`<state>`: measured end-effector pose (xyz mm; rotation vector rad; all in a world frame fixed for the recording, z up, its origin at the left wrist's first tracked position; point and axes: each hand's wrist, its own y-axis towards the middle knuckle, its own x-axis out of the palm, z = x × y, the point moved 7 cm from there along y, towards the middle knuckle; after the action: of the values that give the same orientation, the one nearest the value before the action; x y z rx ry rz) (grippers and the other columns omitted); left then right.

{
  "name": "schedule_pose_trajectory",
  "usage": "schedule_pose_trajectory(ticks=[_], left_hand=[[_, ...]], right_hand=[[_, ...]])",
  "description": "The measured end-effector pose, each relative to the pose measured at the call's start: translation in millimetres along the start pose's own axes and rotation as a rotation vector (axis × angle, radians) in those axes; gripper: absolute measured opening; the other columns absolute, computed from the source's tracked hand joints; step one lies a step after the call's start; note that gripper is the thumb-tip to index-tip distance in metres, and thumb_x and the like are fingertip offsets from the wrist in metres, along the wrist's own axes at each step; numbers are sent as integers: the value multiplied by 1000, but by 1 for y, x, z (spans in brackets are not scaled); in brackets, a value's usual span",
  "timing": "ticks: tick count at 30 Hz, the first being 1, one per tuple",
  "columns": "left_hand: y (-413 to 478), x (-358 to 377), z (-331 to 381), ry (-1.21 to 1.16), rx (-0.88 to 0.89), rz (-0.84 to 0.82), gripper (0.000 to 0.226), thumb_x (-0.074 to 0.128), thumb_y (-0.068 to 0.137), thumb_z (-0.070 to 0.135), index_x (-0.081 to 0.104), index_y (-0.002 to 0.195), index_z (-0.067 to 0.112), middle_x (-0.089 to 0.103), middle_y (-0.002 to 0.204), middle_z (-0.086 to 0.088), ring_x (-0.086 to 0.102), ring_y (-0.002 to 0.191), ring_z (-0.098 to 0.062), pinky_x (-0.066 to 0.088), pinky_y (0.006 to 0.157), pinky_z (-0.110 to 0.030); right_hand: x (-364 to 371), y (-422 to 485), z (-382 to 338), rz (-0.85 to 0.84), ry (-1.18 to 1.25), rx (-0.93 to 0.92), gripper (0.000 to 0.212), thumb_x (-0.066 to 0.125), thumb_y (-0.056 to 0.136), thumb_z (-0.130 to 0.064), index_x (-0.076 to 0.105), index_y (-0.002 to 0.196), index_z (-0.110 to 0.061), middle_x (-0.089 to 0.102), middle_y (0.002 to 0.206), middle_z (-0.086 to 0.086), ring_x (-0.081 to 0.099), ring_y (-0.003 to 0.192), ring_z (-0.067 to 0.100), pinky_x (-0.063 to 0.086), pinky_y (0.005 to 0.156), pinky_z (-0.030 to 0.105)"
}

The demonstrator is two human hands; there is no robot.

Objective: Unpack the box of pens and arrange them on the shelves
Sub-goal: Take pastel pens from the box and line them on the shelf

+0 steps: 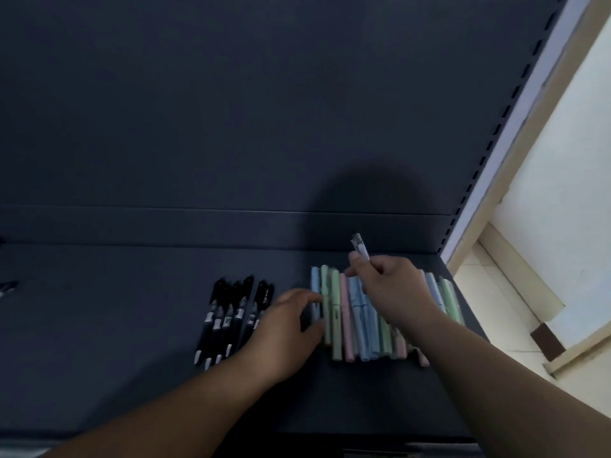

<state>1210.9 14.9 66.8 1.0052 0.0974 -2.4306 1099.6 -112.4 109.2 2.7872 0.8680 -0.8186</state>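
Lying side by side on the dark shelf, the pastel pens form a row, long axes running away from the person, probably for display. The black pens lie parallel, just behind the left hand. Its loosely extended fingers press the row's left edge, seemingly squaring it. The right hand grips a white pen above the row, its free end tilted up and away.

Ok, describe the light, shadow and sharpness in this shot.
Head view: dim overall, the dark shelf underexposed against the bright wall at right; head view: a rounded shadow lies on the back panel above the right hand, which holds a white pen; head view: pastel pens and black pens are soft, labels unreadable.
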Motion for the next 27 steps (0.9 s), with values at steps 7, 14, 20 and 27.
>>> schedule_pose_trajectory(ticks=[7, 14, 20, 27], left_hand=[[-47, -76, -46, 106, -157, 298, 25, 64, 86, 13, 64, 110, 19, 50, 116, 9, 50, 106, -1, 20, 86, 9], [-102, -156, -110, 236, -377, 503, 29, 67, 83, 11, 63, 112, 13, 55, 119, 0, 52, 114, -14, 24, 91, -5], [-137, -227, -169, 240, -479, 594, 36, 63, 87, 15, 57, 123, 14, 48, 128, -3, 47, 121, -18, 28, 97, -14], [-172, -331, -262, 246, -553, 597, 49, 62, 89, 22, 46, 135, 15, 42, 139, -5, 43, 126, -24, 35, 104, -34]], right_hand=[[77, 0, -38, -264, -54, -99, 43, 42, 95, -55, 71, 77, -29, 66, 68, -5, 56, 60, 7, 43, 64, 25], [149, -18, -72, -446, 1, -111, 39, 43, 98, -49, 70, 91, -23, 64, 65, -5, 54, 53, 9, 38, 55, 23], [229, -46, -92, -697, 235, 109, 15, 57, 96, -25, 62, 103, -14, 61, 75, 3, 47, 53, 9, 44, 51, 22], [337, -67, -144, -640, 185, 85, 24, 63, 92, -19, 61, 106, 0, 62, 75, 6, 53, 52, 9, 49, 51, 21]])
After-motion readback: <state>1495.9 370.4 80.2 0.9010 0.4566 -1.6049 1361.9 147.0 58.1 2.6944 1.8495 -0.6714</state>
